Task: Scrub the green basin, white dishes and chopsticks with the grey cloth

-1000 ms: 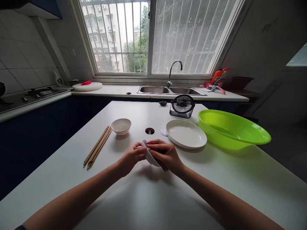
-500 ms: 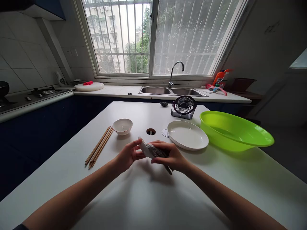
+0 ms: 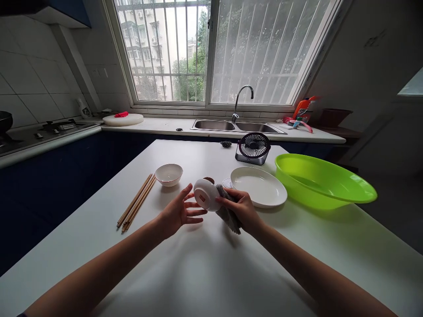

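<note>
A small white bowl [image 3: 207, 193] is tilted above the table, its underside with a reddish mark turned toward me. My right hand [image 3: 240, 209] grips its rim through a grey cloth [image 3: 229, 216], part of which hangs down below. At the bowl's left side, my left hand [image 3: 180, 209] is open with its fingers spread; whether a fingertip touches the bowl I cannot tell. Another white bowl [image 3: 168, 174] stands upright beyond my left hand. Several wooden chopsticks [image 3: 137, 202] lie to its left, and a white oval plate [image 3: 259, 187] rests beyond my right hand.
A large green basin [image 3: 325, 185] stands on the right of the white table [image 3: 198, 277]. Near the far edge are a small black fan [image 3: 254, 147] and a dark scouring pad [image 3: 226, 144]. Behind is a counter with a double sink [image 3: 214, 125].
The small bowl has turned so its underside faces me. My left hand has loosened from it and spread its fingers, while my right hand now holds the bowl with the cloth.
</note>
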A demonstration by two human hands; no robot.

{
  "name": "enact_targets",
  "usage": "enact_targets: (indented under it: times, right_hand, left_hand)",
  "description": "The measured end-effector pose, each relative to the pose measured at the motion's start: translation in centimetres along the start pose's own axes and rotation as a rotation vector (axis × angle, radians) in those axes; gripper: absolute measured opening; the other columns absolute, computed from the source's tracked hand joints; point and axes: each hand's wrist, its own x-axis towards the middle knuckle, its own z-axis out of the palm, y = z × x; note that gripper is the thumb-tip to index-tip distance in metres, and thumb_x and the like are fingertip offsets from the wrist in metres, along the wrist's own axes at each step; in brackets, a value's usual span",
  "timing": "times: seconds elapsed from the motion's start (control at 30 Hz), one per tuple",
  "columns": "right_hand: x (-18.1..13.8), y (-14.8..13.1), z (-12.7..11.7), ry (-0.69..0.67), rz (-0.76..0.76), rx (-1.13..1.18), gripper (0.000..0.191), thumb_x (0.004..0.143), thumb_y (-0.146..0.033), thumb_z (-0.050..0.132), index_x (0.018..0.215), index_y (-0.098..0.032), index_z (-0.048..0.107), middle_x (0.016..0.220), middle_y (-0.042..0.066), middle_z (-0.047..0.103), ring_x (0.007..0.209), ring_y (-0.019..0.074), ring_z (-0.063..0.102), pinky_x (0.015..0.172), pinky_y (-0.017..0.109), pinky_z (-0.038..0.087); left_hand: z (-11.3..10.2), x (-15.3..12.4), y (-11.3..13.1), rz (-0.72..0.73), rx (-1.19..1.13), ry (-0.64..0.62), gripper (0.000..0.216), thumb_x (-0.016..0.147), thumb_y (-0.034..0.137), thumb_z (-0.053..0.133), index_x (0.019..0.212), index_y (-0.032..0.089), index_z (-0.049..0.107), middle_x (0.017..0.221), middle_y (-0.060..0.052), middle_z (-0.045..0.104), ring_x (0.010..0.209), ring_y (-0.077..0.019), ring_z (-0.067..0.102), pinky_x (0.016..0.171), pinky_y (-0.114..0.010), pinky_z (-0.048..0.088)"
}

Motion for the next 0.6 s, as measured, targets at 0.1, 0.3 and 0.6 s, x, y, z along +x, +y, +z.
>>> enact_targets:
  times: [0.1,0.3,0.6]
  right_hand:
    - [0.4,-0.1,-0.3,0.028,0.096,0.15,0.041,0.056,-0.042,0.092,0.087,-0.018,0.081,0.075,0.002,0.072,0.066,0.0145,0.061,0.06,0.025,0.049]
    - [1.2,-0.1,-1.2,0.081,0.208,0.291,0.044,0.05,-0.04,0.095,0.084,-0.017,0.079,0.073,0.003,0.073,0.065,0.0161,0.064,0.062,0.027,0.052]
    - [2.1,1.2,-2.4,0.051,0.303,0.372,0.032,0.059,-0.039,0.09,0.082,-0.022,0.078,0.076,0.002,0.074,0.069,0.0184,0.067,0.064,0.027,0.055]
  left_hand:
    - [0.1,-0.1,0.5,-0.015,-0.026,0.026,0.058,0.094,0.058,0.052,0.128,0.01,0.055,0.108,-0.02,0.071,0.097,-0.0326,0.073,0.084,-0.046,0.059]
    - [-0.3,0.0,0.7,0.004,-0.082,0.05,0.033,0.095,0.032,0.057,0.118,0.008,0.062,0.101,-0.02,0.074,0.096,-0.0299,0.075,0.086,-0.043,0.061]
    - [-0.5,-0.2,1.1,0.08,-0.005,0.02,0.029,0.083,0.014,0.07,0.112,0.009,0.069,0.112,-0.016,0.073,0.096,-0.0291,0.075,0.087,-0.038,0.062]
